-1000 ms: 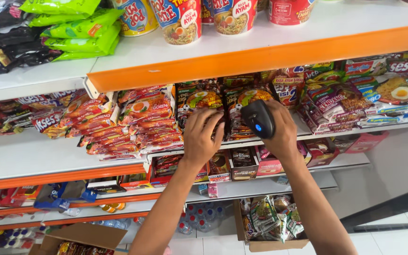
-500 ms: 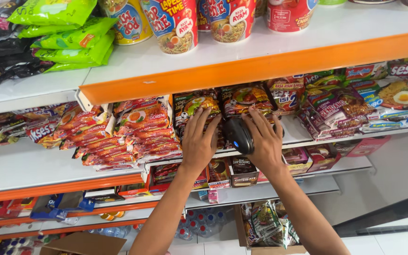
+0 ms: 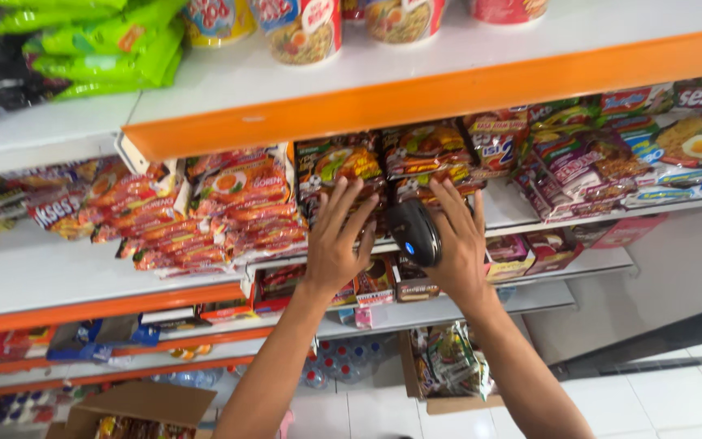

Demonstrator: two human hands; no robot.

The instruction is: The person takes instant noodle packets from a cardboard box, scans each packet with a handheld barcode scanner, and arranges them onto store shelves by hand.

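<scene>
My right hand [image 3: 458, 244] grips a black handheld scanner [image 3: 414, 232] with a small blue light, its fingers stretched up against a stack of dark instant noodle packets [image 3: 424, 154]. My left hand [image 3: 339, 240] is spread flat with fingers apart against the neighbouring stack of dark noodle packets [image 3: 336, 167] on the white shelf [image 3: 522, 213]. Both arms reach up from the bottom of the view. What lies behind the hands is hidden.
Red and orange noodle packets [image 3: 233, 207] fill the shelf to the left, mixed packets [image 3: 611, 150] to the right. Cup noodles [image 3: 302, 28] and green bags [image 3: 99, 41] stand on the orange-edged shelf above. Lower shelves hold small boxes; cardboard boxes [image 3: 136, 410] sit on the white tiled floor.
Both hands have pressed in closer to the dark noodle packets. The scanner has dropped from my right fingertips into the palm side, between the hands.
</scene>
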